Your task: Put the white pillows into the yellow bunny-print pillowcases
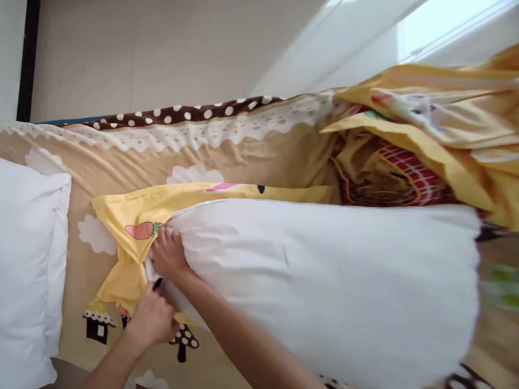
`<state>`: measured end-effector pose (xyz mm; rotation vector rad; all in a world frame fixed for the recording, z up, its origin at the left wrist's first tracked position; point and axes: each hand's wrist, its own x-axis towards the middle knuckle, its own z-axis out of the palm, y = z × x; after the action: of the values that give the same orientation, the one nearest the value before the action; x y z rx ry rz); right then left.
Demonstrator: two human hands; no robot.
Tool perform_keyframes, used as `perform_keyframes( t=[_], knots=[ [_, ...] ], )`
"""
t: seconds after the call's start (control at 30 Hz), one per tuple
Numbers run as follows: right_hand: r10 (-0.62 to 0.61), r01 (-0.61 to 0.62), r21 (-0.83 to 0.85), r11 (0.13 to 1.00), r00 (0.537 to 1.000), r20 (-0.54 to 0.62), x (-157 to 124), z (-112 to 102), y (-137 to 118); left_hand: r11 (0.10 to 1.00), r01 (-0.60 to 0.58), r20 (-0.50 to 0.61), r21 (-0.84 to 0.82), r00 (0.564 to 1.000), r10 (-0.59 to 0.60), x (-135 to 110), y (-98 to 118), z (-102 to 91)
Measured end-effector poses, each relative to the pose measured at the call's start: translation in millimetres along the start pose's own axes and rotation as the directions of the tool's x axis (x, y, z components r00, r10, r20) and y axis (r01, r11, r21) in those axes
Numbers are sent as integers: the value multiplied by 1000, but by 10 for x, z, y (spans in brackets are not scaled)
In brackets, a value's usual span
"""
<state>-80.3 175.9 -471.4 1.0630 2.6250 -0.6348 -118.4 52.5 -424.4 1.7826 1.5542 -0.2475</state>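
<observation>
A large white duvet insert [324,280] lies across the bed. Its left end sits at the mouth of a yellow cover printed with a carrot [150,213]. My right hand [169,253] presses down on the insert's corner, fingers curled over the white fabric by the cover's edge. My left hand [152,317] is closed on the yellow cover's lower edge, pinching it beside the insert, with something small and dark at the fingertips that I cannot make out.
A tan bedsheet [112,166] with cloud and house prints covers the mattress. A white pillow [9,264] lies at the left. Bunched yellow bedding [476,134] is heaped at the right. A pale tiled floor [205,33] lies beyond the bed.
</observation>
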Motion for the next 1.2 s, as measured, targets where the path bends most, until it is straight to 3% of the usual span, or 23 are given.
perform_keyframes(
  t=[0.07, 0.13, 0.23, 0.3, 0.33, 0.37, 0.43, 0.5, 0.6, 0.7, 0.87, 0.97, 1.07, 1.13, 1.2],
  knots=[
    [-120, 120, 10, 993, 993, 16, -156, -49, -59, 993, 99, -66, 65, 993, -94, -16, -169, -91],
    [-287, 282, 90, 955, 957, 49, -284, -218, 34, 987, 142, -122, 73, 984, -132, -50, -307, -125],
    [-437, 420, 274, 865, 899, 1, -346, -594, 562, 995, 80, -126, 65, 989, -72, -103, -355, -103],
    [-228, 244, 239, 940, 969, -93, -311, -783, 1061, 996, 20, -96, 89, 995, -11, -105, -309, -86],
    [-100, 111, 189, 976, 993, -71, -289, -832, 1289, 995, 0, -88, 105, 996, 9, -90, -286, -90],
    [-21, 20, 150, 988, 1000, 5, -275, -848, 1472, 992, -14, -87, 123, 996, 24, -62, -273, -106],
    [38, -48, 72, 996, 990, 135, -286, -805, 1653, 984, -38, -95, 175, 994, 55, 27, -294, -177],
    [2, -8, 33, 999, 983, 184, -355, -715, 1589, 967, -69, -100, 244, 990, 96, 155, -379, -290],
    [-56, 49, 41, 998, 977, 207, -503, -631, 1263, 926, -101, -101, 363, 984, 147, 379, -550, -460],
    [-95, 83, 58, 995, 961, 259, -613, -657, 1001, 859, -150, -46, 489, 979, 197, 587, -667, -566],
    [-144, 146, 13, 989, 945, 293, -628, -716, 863, 774, -203, -20, 599, 963, 268, 802, -708, -724],
    [-159, 169, -6, 986, 941, 299, -553, -681, 819, 664, -301, 8, 685, 914, 406, 785, -624, -841],
    [-160, 166, 5, 986, 943, 291, -445, -620, 797, 557, -369, 6, 744, 837, 548, 640, -477, -886],
    [-142, 143, 16, 990, 951, 275, -383, -582, 804, 526, -315, -75, 790, 802, 593, 526, -399, -858],
    [-120, 118, 24, 993, 961, 250, -356, -553, 825, 583, -153, -224, 798, 822, 523, 462, -376, -810]
  ],
)
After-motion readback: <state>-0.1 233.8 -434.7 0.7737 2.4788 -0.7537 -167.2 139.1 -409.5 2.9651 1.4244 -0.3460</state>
